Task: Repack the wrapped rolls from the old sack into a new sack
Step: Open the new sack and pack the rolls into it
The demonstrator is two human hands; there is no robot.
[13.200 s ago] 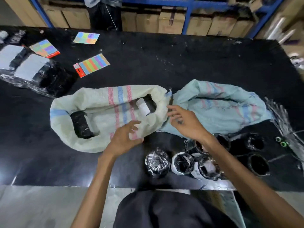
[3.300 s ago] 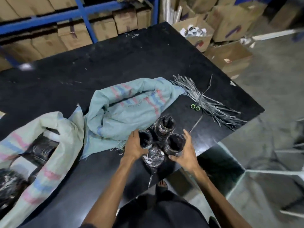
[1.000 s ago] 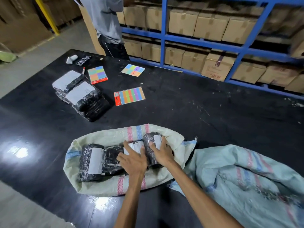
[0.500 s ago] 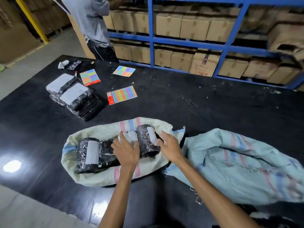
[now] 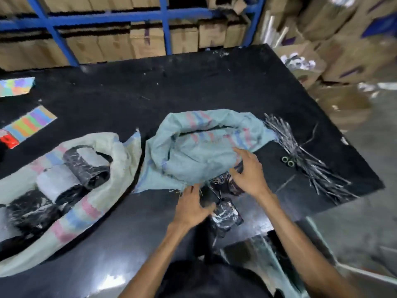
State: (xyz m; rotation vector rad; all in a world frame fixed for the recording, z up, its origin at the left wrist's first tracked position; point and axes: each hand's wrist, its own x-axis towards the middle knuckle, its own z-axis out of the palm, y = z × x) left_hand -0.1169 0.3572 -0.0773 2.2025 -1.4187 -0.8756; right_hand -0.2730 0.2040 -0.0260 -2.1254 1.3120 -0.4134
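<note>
Rolls [image 5: 226, 214] in crinkled black film stood bunched at the near edge of the worktop [image 5: 193, 82], touching the frayed hem of the green sack [image 5: 199, 151]. They were probably kept there within easy reach of both hands. The left hand [image 5: 191, 208] curled round one of them, thumb hooked across its dark side. The right hand [image 5: 249, 172] hovered over the far side of the bunch with fingers spread and gripping nothing, apparently to gather several at once. Blur hid how many were there.

The green sack was woven plastic with pink and blue stripes. It lay slack and hollow, so I took it for the old one. The cream sack [image 5: 120, 147] lay beside it with its mouth rolled back, likely to keep it open. Inside it, more rolls lay on their sides in a row, some showing pale labels. Silvery strips [image 5: 311, 168] fanned out near the right edge, and striped cards [image 5: 30, 124] lay far left.
</note>
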